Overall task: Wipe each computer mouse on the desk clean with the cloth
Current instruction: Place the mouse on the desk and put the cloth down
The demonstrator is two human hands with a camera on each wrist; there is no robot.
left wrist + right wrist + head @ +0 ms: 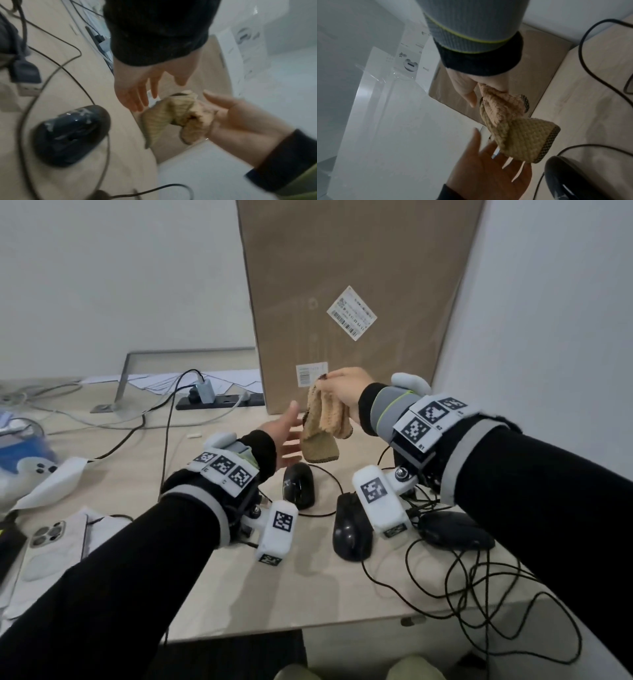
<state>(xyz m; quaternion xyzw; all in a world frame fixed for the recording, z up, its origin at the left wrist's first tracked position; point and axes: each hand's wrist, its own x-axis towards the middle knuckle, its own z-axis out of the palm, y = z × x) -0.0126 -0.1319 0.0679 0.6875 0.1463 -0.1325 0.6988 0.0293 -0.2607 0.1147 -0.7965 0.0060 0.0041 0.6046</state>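
My right hand point(330, 383) pinches the top of a tan knitted cloth point(323, 429), which hangs in the air above the desk. Just left of the cloth, my left hand point(291, 434) is open with its palm turned toward it and holds nothing. Three black wired mice lie on the desk below: one point(298, 486) under the cloth, one point(352, 530) in the middle, one point(455, 530) on the right. In the right wrist view the cloth point(508, 124) dangles above the open left palm point(488, 169). The left wrist view shows the nearest mouse point(72, 135) beside the cloth point(171, 116).
A tall cardboard box point(359, 302) stands right behind the hands against the wall. A power strip point(219, 402) with plugs lies at the back left. Tangled mouse cables point(479, 594) spread to the desk's front right edge. A phone point(48, 539) and papers lie at the left.
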